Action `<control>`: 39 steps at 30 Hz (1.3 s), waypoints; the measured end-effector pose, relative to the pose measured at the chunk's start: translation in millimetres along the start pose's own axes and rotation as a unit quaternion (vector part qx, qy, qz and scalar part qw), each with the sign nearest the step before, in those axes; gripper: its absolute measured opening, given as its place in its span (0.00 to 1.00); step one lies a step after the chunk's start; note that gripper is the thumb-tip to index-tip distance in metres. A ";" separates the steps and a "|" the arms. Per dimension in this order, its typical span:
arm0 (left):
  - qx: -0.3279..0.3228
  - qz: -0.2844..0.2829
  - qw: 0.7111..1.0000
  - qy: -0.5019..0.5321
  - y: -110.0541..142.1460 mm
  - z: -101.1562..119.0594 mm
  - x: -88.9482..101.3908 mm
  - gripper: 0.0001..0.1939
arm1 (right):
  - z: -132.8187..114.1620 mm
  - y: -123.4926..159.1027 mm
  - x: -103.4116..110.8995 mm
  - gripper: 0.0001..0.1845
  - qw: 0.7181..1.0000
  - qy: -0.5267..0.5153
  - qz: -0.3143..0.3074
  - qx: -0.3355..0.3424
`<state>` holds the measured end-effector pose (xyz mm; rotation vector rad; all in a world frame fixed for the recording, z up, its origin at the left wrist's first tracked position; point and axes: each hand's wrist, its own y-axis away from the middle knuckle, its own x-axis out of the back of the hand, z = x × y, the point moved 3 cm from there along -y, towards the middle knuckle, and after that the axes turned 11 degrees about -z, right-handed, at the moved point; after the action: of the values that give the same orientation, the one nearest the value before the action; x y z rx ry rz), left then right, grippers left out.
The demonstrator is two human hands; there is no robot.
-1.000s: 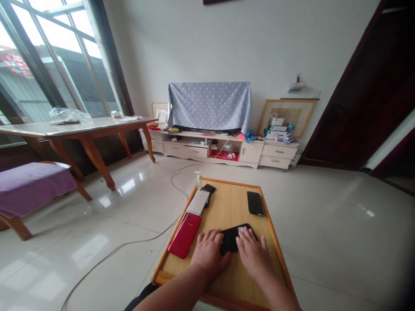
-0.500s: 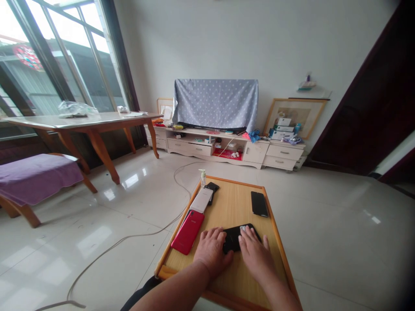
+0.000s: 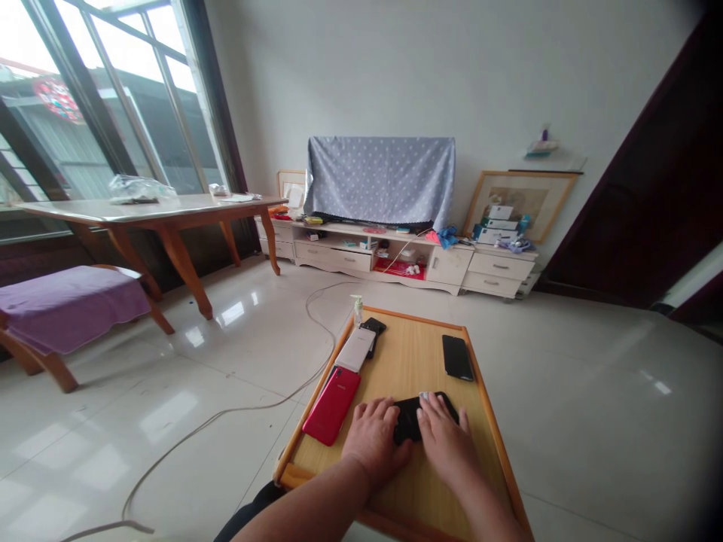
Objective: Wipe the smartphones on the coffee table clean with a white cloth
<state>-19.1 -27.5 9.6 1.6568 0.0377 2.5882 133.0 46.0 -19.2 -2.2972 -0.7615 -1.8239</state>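
A black smartphone point(image 3: 407, 421) lies on the small wooden table point(image 3: 415, 331), partly covered by both hands. My left hand point(image 3: 373, 433) grips its left end, fingers over the far edge and thumb along the near one. My right hand point(image 3: 446, 436) presses a small white wipe point(image 3: 425, 395) against the phone's right part; most of the wipe is hidden under the fingers. Left of my hands are a red phone point(image 3: 333, 406) and a white phone point(image 3: 355, 348), with dark phones partly beneath them. Another black phone point(image 3: 457, 357) rests near the table's right edge.
A pump bottle point(image 3: 358, 310) stands at the table's far left corner. A cable point(image 3: 226, 411) runs over the tiled floor. Beyond are a low white cabinet point(image 3: 333, 258), a dining table point(image 3: 152, 212) and a stool with a purple cloth point(image 3: 73, 305).
The whole view has shifted slightly, so things appear a little further right. Both hands stay on the black smartphone, and the right fingers have barely moved on it.
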 end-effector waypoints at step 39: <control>-0.003 0.000 1.000 -0.003 -0.1 1.3 0.4 0.26 | -8.8 -20.4 -1.5 0.32 0.999 0.010 0.035 -0.024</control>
<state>-18.1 -27.4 10.5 1.6636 0.0289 2.5800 116.0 59.8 -22.7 -2.2996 -0.6335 -1.8514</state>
